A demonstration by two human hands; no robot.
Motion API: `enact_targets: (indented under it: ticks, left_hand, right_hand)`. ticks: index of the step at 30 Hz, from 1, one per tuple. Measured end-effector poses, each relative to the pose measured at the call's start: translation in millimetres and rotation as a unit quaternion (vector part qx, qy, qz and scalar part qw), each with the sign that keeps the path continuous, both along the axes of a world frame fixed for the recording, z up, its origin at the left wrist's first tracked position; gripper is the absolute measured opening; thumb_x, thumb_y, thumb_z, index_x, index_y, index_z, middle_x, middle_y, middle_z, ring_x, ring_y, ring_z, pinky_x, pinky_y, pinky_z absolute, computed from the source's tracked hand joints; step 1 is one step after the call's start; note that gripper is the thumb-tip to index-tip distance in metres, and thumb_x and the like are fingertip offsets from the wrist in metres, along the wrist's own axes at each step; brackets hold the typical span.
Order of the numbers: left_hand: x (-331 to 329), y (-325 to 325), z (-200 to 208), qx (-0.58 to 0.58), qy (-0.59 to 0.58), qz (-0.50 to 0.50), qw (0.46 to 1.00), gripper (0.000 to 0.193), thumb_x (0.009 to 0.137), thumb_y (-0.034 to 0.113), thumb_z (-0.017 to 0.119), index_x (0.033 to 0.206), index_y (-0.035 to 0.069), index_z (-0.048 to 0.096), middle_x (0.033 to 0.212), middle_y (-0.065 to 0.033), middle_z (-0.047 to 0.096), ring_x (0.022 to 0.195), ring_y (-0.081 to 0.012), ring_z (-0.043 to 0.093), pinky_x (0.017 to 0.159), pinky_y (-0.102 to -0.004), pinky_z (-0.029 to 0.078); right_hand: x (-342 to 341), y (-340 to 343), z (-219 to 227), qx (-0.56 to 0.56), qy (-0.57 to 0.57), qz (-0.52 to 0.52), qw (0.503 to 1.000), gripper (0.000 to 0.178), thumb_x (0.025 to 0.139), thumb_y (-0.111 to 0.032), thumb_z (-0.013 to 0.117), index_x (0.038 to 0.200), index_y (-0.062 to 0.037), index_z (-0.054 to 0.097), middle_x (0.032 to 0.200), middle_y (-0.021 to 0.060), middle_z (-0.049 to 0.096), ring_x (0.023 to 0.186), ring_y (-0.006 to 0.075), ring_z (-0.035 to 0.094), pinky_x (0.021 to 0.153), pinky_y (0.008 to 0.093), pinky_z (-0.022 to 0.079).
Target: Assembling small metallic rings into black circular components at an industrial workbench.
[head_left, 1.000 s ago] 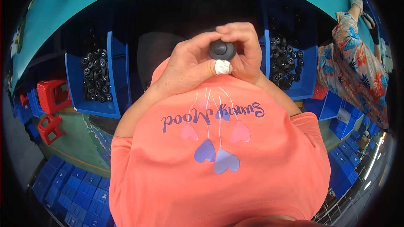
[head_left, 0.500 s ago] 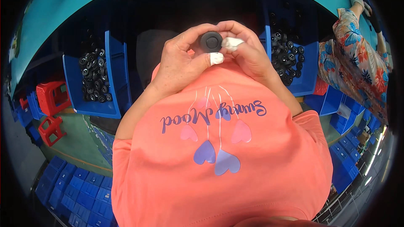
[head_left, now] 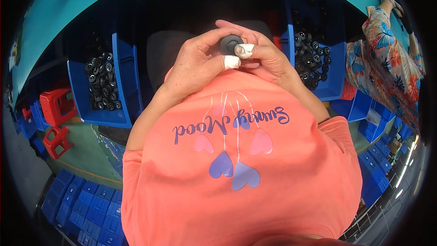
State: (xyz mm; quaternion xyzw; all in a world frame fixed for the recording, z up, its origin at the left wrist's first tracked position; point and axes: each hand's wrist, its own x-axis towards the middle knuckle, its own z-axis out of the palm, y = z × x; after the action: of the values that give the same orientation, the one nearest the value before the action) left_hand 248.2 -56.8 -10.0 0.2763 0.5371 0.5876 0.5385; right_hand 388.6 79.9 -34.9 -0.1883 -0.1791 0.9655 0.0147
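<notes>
A small black wheel (head_left: 228, 43), round with a ringed face, is held in front of my chest. My left hand (head_left: 195, 61) is closed around its left side, with the white-wrapped thumb below it. From the right, my right hand (head_left: 271, 57) grips it too, its white-wrapped thumb pressed on the wheel's face. The right index finger stretches behind and above the wheel. My fingers and thumbs cover part of its rim.
Blue bins with many black wheels stand on the left (head_left: 124, 118) and right (head_left: 337, 89). A teal tabletop (head_left: 50, 32) curves along the far side. Red stools (head_left: 58, 105) and stacked blue crates (head_left: 98, 209) are at left. On the far right, a gloved co-worker (head_left: 387, 59) wears flowered clothing.
My right thumb has moved from beside the wheel onto its face. The right index finger has straightened out past the wheel, and the wheel now looks tilted.
</notes>
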Motion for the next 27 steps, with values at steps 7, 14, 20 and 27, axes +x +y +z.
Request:
enact_targets:
  ticks: [7,14,20,27]
  left_hand:
    - [-0.7,-0.4,-0.9,-0.019,0.011,-0.019,1.000,0.042,0.081,0.006,0.073,0.122,0.002,0.064,0.106,-0.0050,0.068,0.094,-0.0120,0.064,0.083,-0.0265,0.054]
    - [5.1,-2.5,-4.9,0.004,0.098,-0.035,0.995,0.039,0.080,0.003,0.067,0.119,0.004,0.066,0.104,-0.0037,0.067,0.093,-0.0116,0.063,0.080,-0.0251,0.052]
    - [4.1,-6.0,-6.5,0.010,0.078,-0.021,0.997,0.037,0.081,0.004,0.067,0.118,0.004,0.066,0.104,-0.0038,0.068,0.093,-0.0113,0.063,0.080,-0.0252,0.051]
    - [2.1,-11.4,-12.2,-0.004,0.112,-0.018,0.994,0.038,0.082,0.005,0.069,0.119,0.005,0.066,0.101,-0.0025,0.069,0.092,-0.0114,0.064,0.081,-0.0264,0.051]
  right_hand:
    - [2.9,-2.6,0.1,-0.019,-0.037,-0.006,0.999,0.076,0.081,0.006,0.068,0.147,0.0080,0.030,0.105,0.0089,0.059,0.058,0.0018,0.046,0.045,0.0122,0.035]
    - [6.4,-4.4,-10.3,-0.057,0.019,0.027,0.998,0.069,0.083,0.005,0.063,0.145,0.0082,0.033,0.101,0.0073,0.057,0.057,0.0000,0.046,0.042,0.0118,0.034]
    - [4.9,-6.1,-12.1,-0.072,0.037,0.037,0.996,0.068,0.084,0.007,0.061,0.146,0.0056,0.034,0.097,0.0061,0.057,0.051,0.0002,0.042,0.041,0.0125,0.034]
    - [2.3,-9.2,-7.9,-0.065,-0.004,0.006,0.998,0.067,0.086,0.005,0.059,0.148,0.0040,0.033,0.096,0.0065,0.057,0.052,0.0017,0.041,0.044,0.0152,0.036]
